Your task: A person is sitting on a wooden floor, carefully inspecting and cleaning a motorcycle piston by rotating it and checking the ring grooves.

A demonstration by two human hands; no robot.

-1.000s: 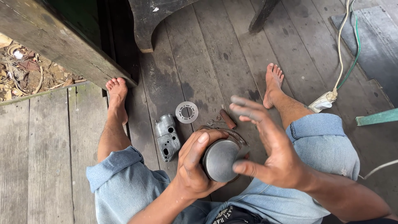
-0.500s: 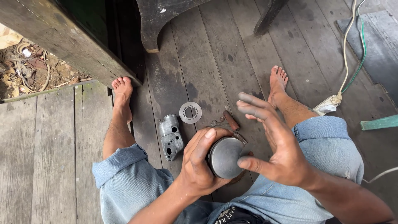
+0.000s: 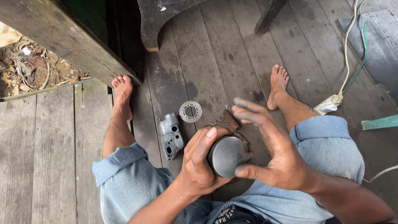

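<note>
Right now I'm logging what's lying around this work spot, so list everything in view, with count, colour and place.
round metal part: 1, grey, held between the hands
metal housing: 1, silver-grey, on the floorboards by the left knee
toothed disc: 1, silver, on the boards beyond the housing
hand tools: a few, partly hidden behind the hands
cables: 2, white and green, far right
left hand: gripping the round part
right hand: fingers spread, thumb on the round part

soft even daylight, faint shadows, right hand (image 3: 277, 157) fingers motion-blurred

Weathered plank floor (image 3: 54, 166), dark furniture legs (image 3: 151, 29)
</note>
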